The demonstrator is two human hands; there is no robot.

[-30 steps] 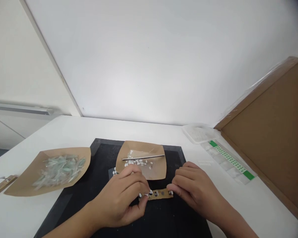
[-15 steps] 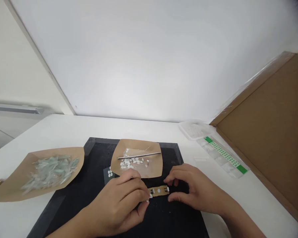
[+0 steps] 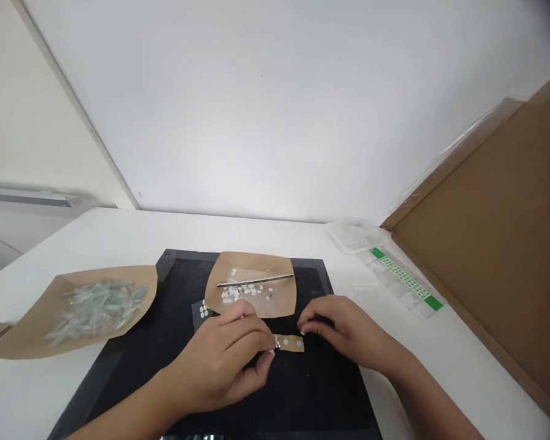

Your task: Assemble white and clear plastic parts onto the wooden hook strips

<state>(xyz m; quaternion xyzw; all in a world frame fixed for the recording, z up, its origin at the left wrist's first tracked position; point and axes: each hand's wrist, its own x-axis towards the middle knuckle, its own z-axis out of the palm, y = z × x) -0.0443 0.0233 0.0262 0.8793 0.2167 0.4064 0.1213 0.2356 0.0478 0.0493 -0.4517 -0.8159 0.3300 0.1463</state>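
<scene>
A short brown strip (image 3: 292,343) with pale round spots lies on the black mat (image 3: 311,391). My left hand (image 3: 231,360) is closed at the strip's left end, with small white bits showing at its fingertips. Its fingers hide that end of the strip. Just off the strip's right end, my right hand (image 3: 343,327) pinches a tiny whitish piece (image 3: 302,332) between thumb and forefinger. Behind both hands, a brown paper tray (image 3: 282,305) holds many small white pieces (image 3: 231,295), and a thin metal tool (image 3: 256,281), probably tweezers, rests across it.
On the left, a larger brown tray (image 3: 41,305) holds a heap of clear greenish plastic pieces (image 3: 101,305). A clear plastic tray (image 3: 352,235) and a packet with a green-edged label (image 3: 406,278) lie at the right. A cardboard panel (image 3: 495,220) stands beyond them.
My right thumb and forefinger have closed on a small piece and drawn back from the strip. A dark item at the strip's right end is gone. My left hand stays in place.
</scene>
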